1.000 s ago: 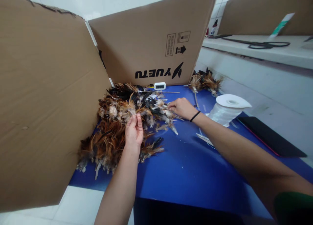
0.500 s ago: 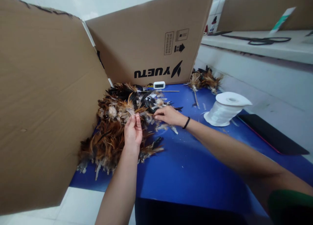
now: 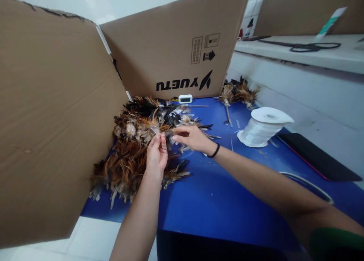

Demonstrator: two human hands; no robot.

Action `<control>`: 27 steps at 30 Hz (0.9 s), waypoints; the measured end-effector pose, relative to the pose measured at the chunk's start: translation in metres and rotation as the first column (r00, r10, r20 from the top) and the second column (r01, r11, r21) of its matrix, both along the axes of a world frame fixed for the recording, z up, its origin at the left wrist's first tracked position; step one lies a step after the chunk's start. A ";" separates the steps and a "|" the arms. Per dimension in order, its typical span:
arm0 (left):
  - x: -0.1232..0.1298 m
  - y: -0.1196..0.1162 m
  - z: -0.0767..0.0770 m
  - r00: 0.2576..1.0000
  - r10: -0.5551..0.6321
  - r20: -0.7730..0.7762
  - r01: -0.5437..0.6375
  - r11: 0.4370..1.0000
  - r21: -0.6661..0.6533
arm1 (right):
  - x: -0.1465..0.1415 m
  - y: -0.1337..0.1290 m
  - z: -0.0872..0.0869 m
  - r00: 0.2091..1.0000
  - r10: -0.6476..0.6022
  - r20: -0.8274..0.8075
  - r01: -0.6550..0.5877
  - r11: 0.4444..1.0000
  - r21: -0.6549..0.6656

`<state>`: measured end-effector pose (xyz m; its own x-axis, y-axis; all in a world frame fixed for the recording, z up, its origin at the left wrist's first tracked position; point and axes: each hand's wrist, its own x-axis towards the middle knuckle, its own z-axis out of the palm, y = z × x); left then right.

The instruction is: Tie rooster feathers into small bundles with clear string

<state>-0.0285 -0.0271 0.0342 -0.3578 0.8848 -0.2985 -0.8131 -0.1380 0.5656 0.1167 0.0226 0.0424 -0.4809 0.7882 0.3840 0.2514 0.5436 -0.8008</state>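
Note:
My left hand point(image 3: 157, 153) is closed in a pinch on a small pale feather point(image 3: 155, 129), whose light tip stands up past the fingers. Close to its right, my right hand point(image 3: 196, 139) has thumb and fingers drawn together at a greyish feather point(image 3: 170, 133); the exact grip is small and partly blurred. Both hands are over a wide heap of brown feathers point(image 3: 122, 160), with paler and black ones at its back. The fingers cover part of the heap.
A white ribbon spool point(image 3: 260, 128) stands right on the blue table point(image 3: 199, 208). A feather bunch point(image 3: 240, 92) lies behind it, a black flat pad point(image 3: 318, 155) beside it. Cardboard panels point(image 3: 170, 49) wall the left and back. A small white digital display point(image 3: 185, 99) stands at the back.
My right hand has moved left from the heap's right side, close to the left fingertips. My left hand has shifted slightly right. A pale looped cord now shows beside my right forearm.

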 end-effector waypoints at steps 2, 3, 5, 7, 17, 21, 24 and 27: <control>0.001 0.000 -0.001 1.000 -0.022 -0.020 0.022 1.000 0.001 | -0.009 -0.003 -0.001 0.993 0.018 -0.118 -0.021 1.000 -0.023; 0.002 0.000 -0.002 0.999 -0.030 -0.024 0.030 1.000 0.002 | -0.012 -0.003 -0.001 0.990 0.015 -0.140 -0.018 1.000 -0.015; 0.002 0.000 -0.004 0.999 -0.035 -0.025 0.035 0.999 0.004 | -0.015 -0.002 0.000 0.991 0.001 -0.136 0.000 1.000 0.013; 0.002 0.001 -0.006 0.998 -0.038 -0.041 0.039 0.999 0.012 | -0.015 -0.001 0.001 0.993 -0.015 -0.114 0.021 0.998 0.055; 0.008 -0.003 -0.013 0.889 0.077 -0.451 -0.015 0.990 0.139 | -0.009 -0.023 0.024 0.976 -0.212 -0.057 0.220 0.942 0.252; 0.012 -0.005 -0.014 0.809 0.097 -0.580 -0.007 0.988 0.156 | -0.012 -0.029 0.028 0.971 -0.236 -0.031 0.232 0.909 0.346; 0.012 -0.006 -0.015 0.780 0.098 -0.619 0.001 0.987 0.158 | -0.012 -0.027 0.028 0.966 -0.257 -0.015 0.244 0.892 0.380; 0.011 -0.005 -0.016 0.759 0.100 -0.643 0.004 0.987 0.158 | -0.011 -0.025 0.026 0.962 -0.272 0.005 0.246 0.878 0.411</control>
